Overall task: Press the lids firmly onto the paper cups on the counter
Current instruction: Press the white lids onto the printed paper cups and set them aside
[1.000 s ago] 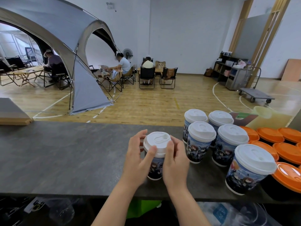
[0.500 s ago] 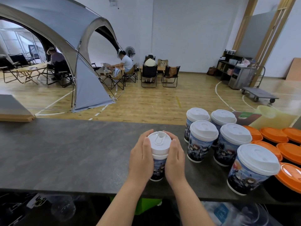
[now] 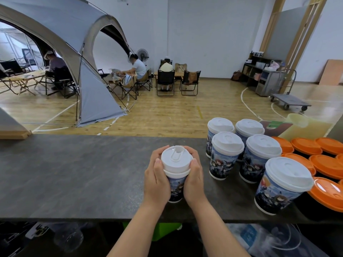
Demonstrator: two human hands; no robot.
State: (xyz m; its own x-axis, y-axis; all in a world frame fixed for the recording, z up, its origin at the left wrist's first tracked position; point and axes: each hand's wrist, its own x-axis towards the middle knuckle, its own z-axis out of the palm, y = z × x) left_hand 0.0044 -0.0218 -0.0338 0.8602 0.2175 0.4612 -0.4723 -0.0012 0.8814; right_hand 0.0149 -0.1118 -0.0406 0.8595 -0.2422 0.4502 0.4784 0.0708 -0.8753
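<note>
The left hand [image 3: 157, 179] wraps the near-left side of the printed paper cup [image 3: 176, 186], fingers curled round the far side of the white plastic sip lid [image 3: 176, 158] and thumb laid along the lid's left edge. The cup stands upright on the dark grey stone-look counter [image 3: 74, 173], near its front edge and centre. The right hand [image 3: 194, 179] mirrors this grip on the right side, thumb tip at the lid's right edge.

Procedure, as judged from this view:
1. Keep the cup base flat on the counter.
2. Press the lid skirt down evenly at both thumbs, then work round the rim.
3. Avoid squeezing the paper wall; it will likely buckle and the lid may pop off.
4. Check that the skirt sits level against the cup rim all round.

To the right stand 5 capped printed cups [image 3: 225, 154], close together, and beyond them several orange plastic lids [image 3: 326, 164] lying on dark containers.

Behind the counter lies a wooden sports floor [image 3: 167, 115]. A grey dome tent [image 3: 65, 43] occupies the left, folding chairs [image 3: 165, 82] with seated people the middle, and a flat trolley [image 3: 289, 103] the right.
</note>
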